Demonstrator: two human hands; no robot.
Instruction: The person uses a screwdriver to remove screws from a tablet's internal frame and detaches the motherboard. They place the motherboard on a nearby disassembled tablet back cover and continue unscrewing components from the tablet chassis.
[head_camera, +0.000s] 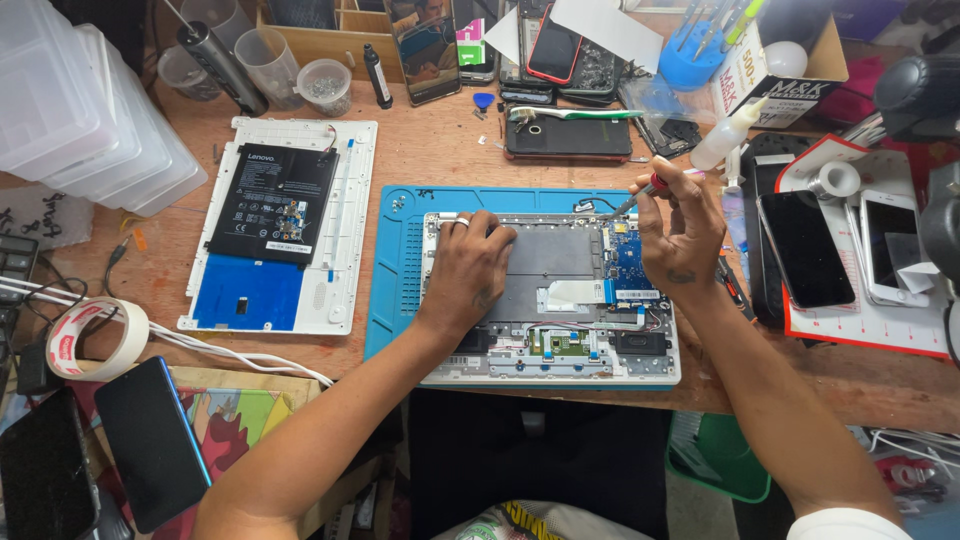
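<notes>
Clutter rings the blue mat (395, 290) on the table (420, 150): a white laptop cover (345, 240) with its black battery (273, 203) to the left, phones (803, 250) to the right, a tape roll (95, 338) nearby. On the mat lies the opened laptop (560, 340), long axis left to right. The left hand (468, 268) presses flat on it, fingers spread. The right hand (680, 235) pinches a screwdriver (640, 194), its tip slanting down-left toward the blue circuit board (628, 262)
</notes>
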